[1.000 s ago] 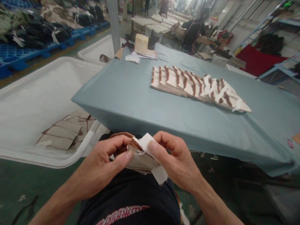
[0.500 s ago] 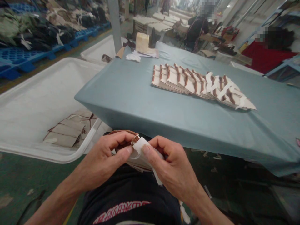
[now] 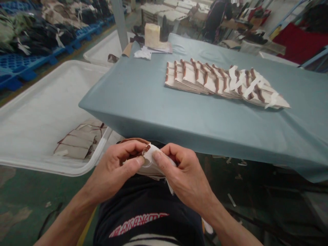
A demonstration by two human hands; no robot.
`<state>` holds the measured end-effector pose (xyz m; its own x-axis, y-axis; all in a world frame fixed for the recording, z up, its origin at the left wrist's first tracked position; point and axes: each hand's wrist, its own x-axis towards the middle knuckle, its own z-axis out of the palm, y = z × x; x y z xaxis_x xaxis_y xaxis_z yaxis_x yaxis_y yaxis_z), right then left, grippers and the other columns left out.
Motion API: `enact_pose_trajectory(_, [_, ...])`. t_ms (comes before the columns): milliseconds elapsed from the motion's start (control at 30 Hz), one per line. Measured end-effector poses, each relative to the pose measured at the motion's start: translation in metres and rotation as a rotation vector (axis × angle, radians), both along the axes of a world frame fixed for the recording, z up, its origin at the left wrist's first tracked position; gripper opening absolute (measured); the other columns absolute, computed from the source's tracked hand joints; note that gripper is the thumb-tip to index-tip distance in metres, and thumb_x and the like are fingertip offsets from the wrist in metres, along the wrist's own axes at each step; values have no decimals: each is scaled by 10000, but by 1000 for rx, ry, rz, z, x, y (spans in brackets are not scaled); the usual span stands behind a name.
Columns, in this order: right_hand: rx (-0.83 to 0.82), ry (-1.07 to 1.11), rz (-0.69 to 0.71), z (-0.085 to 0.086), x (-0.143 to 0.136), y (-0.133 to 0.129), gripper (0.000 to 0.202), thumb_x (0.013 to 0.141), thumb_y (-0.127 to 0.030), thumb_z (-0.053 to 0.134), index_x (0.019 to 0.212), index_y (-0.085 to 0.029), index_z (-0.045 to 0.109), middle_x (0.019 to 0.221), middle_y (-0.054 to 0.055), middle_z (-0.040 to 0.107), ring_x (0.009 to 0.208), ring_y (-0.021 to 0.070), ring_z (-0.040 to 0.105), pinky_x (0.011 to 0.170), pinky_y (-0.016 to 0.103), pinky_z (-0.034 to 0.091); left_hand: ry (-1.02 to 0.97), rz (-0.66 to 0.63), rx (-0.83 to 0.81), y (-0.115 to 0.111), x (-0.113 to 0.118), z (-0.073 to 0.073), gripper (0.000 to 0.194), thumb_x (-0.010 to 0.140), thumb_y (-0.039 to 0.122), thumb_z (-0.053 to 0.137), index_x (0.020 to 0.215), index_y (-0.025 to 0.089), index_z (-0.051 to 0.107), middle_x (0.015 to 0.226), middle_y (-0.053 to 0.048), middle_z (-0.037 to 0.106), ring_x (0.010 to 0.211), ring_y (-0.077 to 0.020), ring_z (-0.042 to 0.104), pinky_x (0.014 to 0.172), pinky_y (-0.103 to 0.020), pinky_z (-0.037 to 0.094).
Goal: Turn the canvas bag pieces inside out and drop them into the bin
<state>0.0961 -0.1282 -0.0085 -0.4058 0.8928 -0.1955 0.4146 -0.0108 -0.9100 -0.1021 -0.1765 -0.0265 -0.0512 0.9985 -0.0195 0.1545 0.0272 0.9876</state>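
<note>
My left hand (image 3: pixel 120 169) pinches the brown-edged end of a beige fabric bundle (image 3: pixel 151 173) at my lap, just off the table's near edge. Pressed against that same end is a white strip (image 3: pixel 152 155), gripped between the thumb and fingers of my right hand (image 3: pixel 180 171). The strip's other end hangs below my right hand. Both hands nearly meet, and they hide much of the bundle. On the blue-covered table (image 3: pixel 133 99) lies an overlapping row of beige pieces with brown edges (image 3: pixel 211 78), with white strips (image 3: pixel 252 87) across its right part.
A white bin (image 3: pixel 51 166) at the left holds beige bundles (image 3: pixel 77 141). A yellowish block (image 3: pixel 152 36) and white scraps (image 3: pixel 142 53) lie at the table's far left corner. Blue pallets (image 3: pixel 33 63) bear dark cloth. A person (image 3: pixel 217 18) is in the background.
The view has shifted slightly, so the table contents appear higher. Both hands keep their grips, and the white strip now lies closer over the brown-edged end.
</note>
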Motion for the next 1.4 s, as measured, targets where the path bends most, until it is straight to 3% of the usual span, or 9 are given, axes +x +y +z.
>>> enact_pose_trajectory(133, [-27,11,-7,-6,-2,0,377,938,-538,622,710,-238,608,632,-24,592,581,134,511,552,265,345,-35,-13,-41,0,-4,-7,166,866,311,758,927,216,880,1040,-63,865,954,-263,781,815,-301,619])
enact_pose_trajectory(400, [-46,27,-18,-10,-5,1,399,949,-552,648,719,-226,638,646,-15,616,606,140,522,579,272,373,-37,24,-71,3,0,-13,153,881,363,833,899,218,879,960,-28,826,760,-160,647,648,-240,477])
enact_pose_trajectory(667, [-62,61,-49,-17,-12,-4,417,972,-566,645,728,-229,613,636,-20,591,601,137,517,550,262,347,32,104,-43,9,6,-10,243,889,376,790,731,191,790,880,-47,798,805,-195,683,666,-261,494])
enact_pose_trajectory(833, [-170,5,60,-11,-8,3,401,969,-556,652,749,-223,619,653,-26,565,580,121,464,526,245,315,74,135,-71,7,5,-12,294,910,430,748,735,195,718,827,-27,781,715,-181,656,633,-261,491])
enact_pose_trajectory(1067, [-136,-135,198,-1,9,-4,456,1004,-510,590,658,-235,480,629,-38,413,585,118,386,526,263,232,186,213,-42,11,-6,-6,257,884,445,714,757,223,740,881,-18,839,746,-201,709,657,-260,523])
enact_pose_trajectory(1233, [-246,-126,273,-16,27,-34,411,1039,-420,549,678,-229,505,620,-32,418,592,126,399,519,260,226,197,170,-5,16,-16,-6,248,871,438,736,740,229,768,909,-33,852,837,-238,750,747,-282,573])
enact_pose_trajectory(1333, [-259,-171,291,-32,42,-45,397,1054,-374,562,689,-218,573,618,-20,515,603,140,473,526,254,268,212,98,26,16,-19,-5,243,888,415,764,740,226,792,946,-51,850,893,-243,759,811,-288,586])
enact_pose_trajectory(1400, [-239,-226,307,-39,53,-47,402,1059,-365,587,687,-215,615,609,-10,594,596,153,541,541,261,302,193,21,29,15,-19,-4,229,909,393,767,764,224,818,950,-55,848,874,-235,757,773,-277,585])
